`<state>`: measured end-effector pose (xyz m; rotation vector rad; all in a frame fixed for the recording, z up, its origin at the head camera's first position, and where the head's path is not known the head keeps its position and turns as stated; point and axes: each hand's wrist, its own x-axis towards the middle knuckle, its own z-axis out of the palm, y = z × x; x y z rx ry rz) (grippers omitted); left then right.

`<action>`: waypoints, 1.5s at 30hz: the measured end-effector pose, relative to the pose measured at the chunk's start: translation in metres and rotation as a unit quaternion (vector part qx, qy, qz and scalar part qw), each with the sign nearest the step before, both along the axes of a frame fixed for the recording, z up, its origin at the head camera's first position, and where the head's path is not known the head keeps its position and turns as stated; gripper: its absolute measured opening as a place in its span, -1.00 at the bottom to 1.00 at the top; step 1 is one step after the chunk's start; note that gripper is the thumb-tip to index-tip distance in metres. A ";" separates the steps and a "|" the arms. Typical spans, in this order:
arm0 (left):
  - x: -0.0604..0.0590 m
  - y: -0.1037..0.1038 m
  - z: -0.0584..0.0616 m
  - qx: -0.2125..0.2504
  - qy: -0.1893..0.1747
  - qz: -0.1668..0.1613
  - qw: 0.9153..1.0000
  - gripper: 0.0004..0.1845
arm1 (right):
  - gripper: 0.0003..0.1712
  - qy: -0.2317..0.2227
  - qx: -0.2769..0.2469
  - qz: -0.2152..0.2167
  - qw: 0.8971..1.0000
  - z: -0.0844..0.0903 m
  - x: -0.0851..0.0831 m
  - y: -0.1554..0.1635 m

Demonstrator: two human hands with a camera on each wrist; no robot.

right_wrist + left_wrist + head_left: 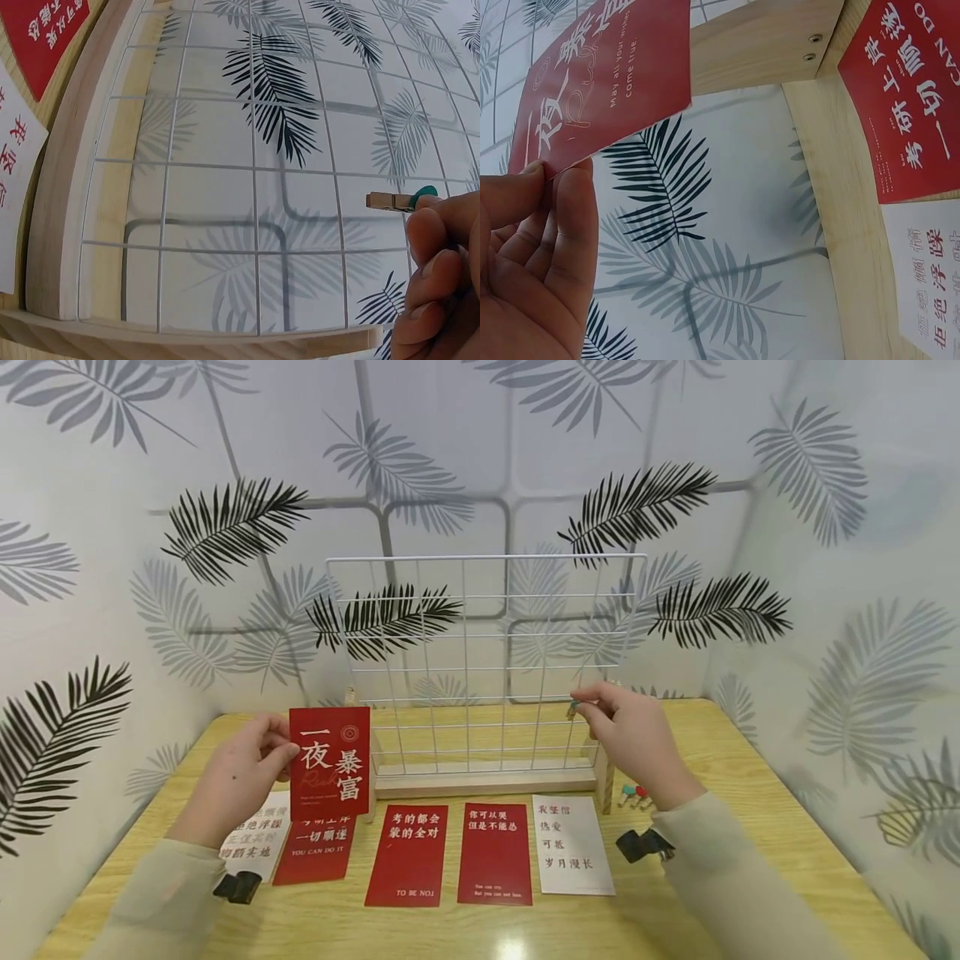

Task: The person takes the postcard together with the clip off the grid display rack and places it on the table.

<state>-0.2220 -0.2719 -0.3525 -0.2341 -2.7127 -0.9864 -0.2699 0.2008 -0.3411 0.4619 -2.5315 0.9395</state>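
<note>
My left hand pinches a red card with white characters by its left edge. The card is held up at the left end of a white wire grid. Between thumb and fingertips, my right hand pinches a small wooden clothespin with a teal round top, in front of the grid's right part. In the left wrist view, thumb and finger grip one corner of the red card. The grid stands in a wooden base.
Before the base lie red cards and a white card. Another red card and a white card lie at the left, partly covered. Several small clothespins lie right of the base on the wooden table.
</note>
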 end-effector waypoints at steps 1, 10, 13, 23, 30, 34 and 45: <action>0.000 -0.001 0.000 0.000 0.000 0.000 1.000 -0.85 | -0.78 -0.001 0.000 -0.003 1.000 -0.001 0.000 0.003; -0.002 -0.010 -0.003 0.006 0.001 0.014 1.000 -0.83 | -0.79 -0.022 -0.001 -0.013 1.000 -0.012 0.002 0.025; -0.002 -0.014 -0.004 0.002 0.011 0.016 1.000 -0.83 | -0.78 -0.031 -0.002 -0.022 0.999 -0.017 0.003 0.032; -0.001 -0.029 -0.009 0.006 0.032 0.030 0.999 -0.78 | -0.73 -0.042 0.003 -0.044 0.998 -0.035 0.003 0.060; 0.000 -0.041 -0.011 -0.010 0.025 0.050 0.998 -0.76 | -0.71 -0.062 0.004 -0.060 0.996 -0.051 0.006 0.077; -0.003 -0.042 -0.011 -0.011 0.024 0.054 0.998 -0.77 | -0.69 -0.070 0.015 -0.071 0.995 -0.055 0.006 0.087; -0.015 -0.049 -0.013 0.008 0.011 0.064 0.998 -0.75 | -0.67 -0.106 0.023 -0.082 0.991 -0.063 0.004 0.103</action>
